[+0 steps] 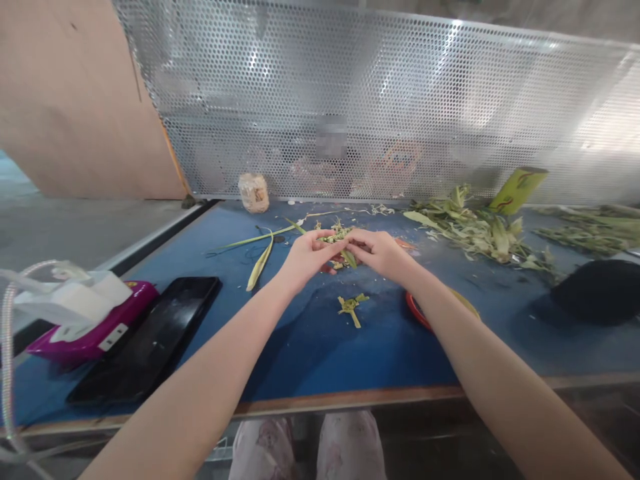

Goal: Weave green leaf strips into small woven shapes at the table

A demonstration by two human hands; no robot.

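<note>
My left hand [313, 255] and my right hand [375, 251] meet over the middle of the blue table, fingers pinched together. Between them is a narrow green leaf strip [350, 259], whose lower end sticks out below the right fingertips. The fingers hide most of it. Just behind the hands lies a small heap of green plant scraps [338, 233]. Nearer to me, a little cross-shaped piece of folded leaf [352, 307] rests on the table. To the left lie a pale green leaf [261, 264] and a long thin stalk [257, 239].
A perforated metal screen [280, 100] stands along the back. Leafy stalks [480, 233] are piled at right, near a dark rounded object [600, 291]. A red-rimmed dish [416, 311] is partly under my right forearm. A phone [155, 333] and purple power strip [95, 327] lie left.
</note>
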